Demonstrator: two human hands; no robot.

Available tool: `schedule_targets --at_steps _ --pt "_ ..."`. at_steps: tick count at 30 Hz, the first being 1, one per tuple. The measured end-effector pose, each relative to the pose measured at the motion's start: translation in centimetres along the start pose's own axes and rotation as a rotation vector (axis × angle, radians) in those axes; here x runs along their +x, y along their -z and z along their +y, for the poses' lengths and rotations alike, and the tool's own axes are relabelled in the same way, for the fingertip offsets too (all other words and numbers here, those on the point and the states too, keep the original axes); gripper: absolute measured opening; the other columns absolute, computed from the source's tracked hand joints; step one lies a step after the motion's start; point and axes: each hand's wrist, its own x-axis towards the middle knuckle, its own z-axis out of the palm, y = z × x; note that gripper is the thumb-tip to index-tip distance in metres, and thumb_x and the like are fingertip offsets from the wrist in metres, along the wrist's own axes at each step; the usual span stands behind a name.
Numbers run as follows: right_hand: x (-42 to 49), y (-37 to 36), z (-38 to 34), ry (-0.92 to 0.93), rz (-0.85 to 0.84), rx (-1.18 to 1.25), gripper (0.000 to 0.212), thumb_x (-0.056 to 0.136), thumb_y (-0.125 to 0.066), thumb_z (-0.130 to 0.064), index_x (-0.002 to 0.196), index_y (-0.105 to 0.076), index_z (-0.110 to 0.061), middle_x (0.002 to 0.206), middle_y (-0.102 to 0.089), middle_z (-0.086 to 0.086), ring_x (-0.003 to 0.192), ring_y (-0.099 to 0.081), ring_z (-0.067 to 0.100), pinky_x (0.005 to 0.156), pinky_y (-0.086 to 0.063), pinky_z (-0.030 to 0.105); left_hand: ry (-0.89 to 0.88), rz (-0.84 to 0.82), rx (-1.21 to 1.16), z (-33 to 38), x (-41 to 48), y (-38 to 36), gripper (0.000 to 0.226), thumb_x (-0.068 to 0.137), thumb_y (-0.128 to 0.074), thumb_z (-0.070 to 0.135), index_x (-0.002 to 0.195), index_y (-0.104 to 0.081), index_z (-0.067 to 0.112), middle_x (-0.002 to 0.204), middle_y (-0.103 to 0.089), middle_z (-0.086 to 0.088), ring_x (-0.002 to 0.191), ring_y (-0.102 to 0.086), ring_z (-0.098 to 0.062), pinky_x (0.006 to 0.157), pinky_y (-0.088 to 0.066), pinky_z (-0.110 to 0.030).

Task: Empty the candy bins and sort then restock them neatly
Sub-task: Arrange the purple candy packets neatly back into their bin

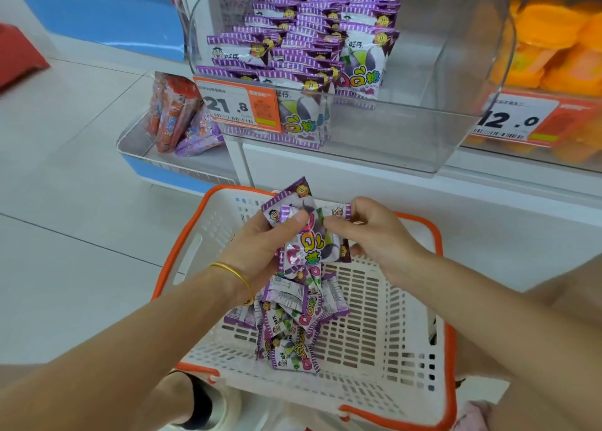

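Observation:
Over a white basket with an orange rim (448, 336), both my hands hold a small stack of purple-and-white candy packets (308, 241). My left hand (264, 238) grips the stack from the left with its thumb on top. My right hand (371, 231) pinches the stack's upper right edge. A loose heap of the same candy packets (293, 319) lies on the basket floor beneath my hands. Above, a clear plastic bin (423, 130) on the shelf has rows of matching purple packets (309, 42) stacked in its left half; its right half shows bare plastic.
An orange price tag reading 21.8 (237, 104) hangs on the bin's front. Orange packs (560, 46) fill the neighbouring bin to the right, tagged 12.0 (514, 117). Red and purple bags (176, 114) stand on a lower blue-edged shelf at left. White tiled floor spreads to the left.

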Motion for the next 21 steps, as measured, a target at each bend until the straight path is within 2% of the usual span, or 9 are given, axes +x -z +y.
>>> schedule_targets --at_steps 3,6,8,12,13,15,17,21 --pt "-0.2 -0.3 0.2 -0.010 -0.009 0.087 0.020 0.083 -0.070 -0.016 0.084 -0.052 -0.008 0.084 -0.058 0.014 0.071 -0.056 0.018 0.065 -0.043 0.032 0.006 0.055 -0.036 -0.4 0.2 0.1 0.039 0.077 -0.061 0.020 0.112 -0.064 0.004 0.102 -0.072 -0.017 0.087 -0.071 -0.028 0.071 -0.059 -0.035" --pt "-0.1 -0.3 0.2 -0.033 0.002 0.208 0.021 0.082 -0.071 -0.012 0.077 -0.050 -0.010 0.087 -0.059 0.017 0.076 -0.060 0.024 0.070 -0.044 0.034 0.015 0.130 -0.100 -0.7 0.6 0.3 0.035 0.078 -0.061 0.017 0.110 -0.064 0.002 0.096 -0.073 -0.016 0.079 -0.072 -0.025 0.065 -0.060 -0.035" --pt "0.1 -0.5 0.4 -0.050 0.010 0.291 0.022 0.081 -0.071 -0.013 0.075 -0.050 -0.011 0.089 -0.059 0.019 0.082 -0.060 0.028 0.074 -0.044 0.039 0.016 0.166 -0.130 -0.8 0.7 0.2 0.027 0.086 -0.057 0.014 0.110 -0.064 0.003 0.096 -0.073 -0.014 0.078 -0.071 -0.025 0.064 -0.060 -0.035" --pt "0.0 -0.8 0.7 -0.079 0.041 0.385 0.020 0.083 -0.069 -0.011 0.074 -0.051 -0.011 0.087 -0.064 0.017 0.083 -0.061 0.030 0.079 -0.049 0.044 0.085 0.210 -0.170 -1.1 0.8 0.1 0.032 0.094 -0.051 0.014 0.122 -0.059 0.001 0.113 -0.067 -0.020 0.101 -0.065 -0.035 0.077 -0.058 -0.046" --pt "0.1 -0.6 0.6 -0.047 0.050 0.340 0.018 0.084 -0.069 -0.011 0.076 -0.053 -0.012 0.085 -0.066 0.013 0.081 -0.063 0.027 0.080 -0.051 0.042 0.108 0.211 -0.156 -1.1 0.8 0.1 0.034 0.095 -0.050 0.017 0.124 -0.058 0.001 0.115 -0.067 -0.019 0.104 -0.064 -0.036 0.079 -0.057 -0.046" --pt "0.5 0.4 0.0 0.089 0.060 0.146 0.015 0.083 -0.069 -0.009 0.080 -0.056 -0.014 0.080 -0.068 0.004 0.071 -0.067 0.013 0.073 -0.053 0.030 0.148 0.216 -0.091 -1.2 0.9 0.4 0.035 0.098 -0.045 0.026 0.124 -0.058 0.006 0.111 -0.069 -0.015 0.100 -0.066 -0.032 0.074 -0.059 -0.043" --pt "0.9 1.6 -1.2 0.230 -0.024 -0.037 0.016 0.080 -0.071 -0.005 0.081 -0.060 -0.016 0.076 -0.069 -0.002 0.065 -0.065 0.003 0.066 -0.053 0.018 0.175 0.223 -0.011 -1.3 1.0 1.0 0.036 0.100 -0.041 0.033 0.123 -0.057 0.011 0.106 -0.071 -0.012 0.094 -0.069 -0.030 0.072 -0.059 -0.043" --pt "1.4 2.0 -2.6 0.356 -0.238 -0.204 0.022 0.074 -0.076 -0.006 0.079 -0.065 -0.024 0.082 -0.064 -0.003 0.076 -0.061 0.009 0.074 -0.050 0.023 0.236 0.171 0.070 -1.4 0.9 1.2 0.042 0.101 -0.033 0.040 0.124 -0.056 0.013 0.102 -0.072 -0.013 0.092 -0.069 -0.031 0.075 -0.058 -0.047"
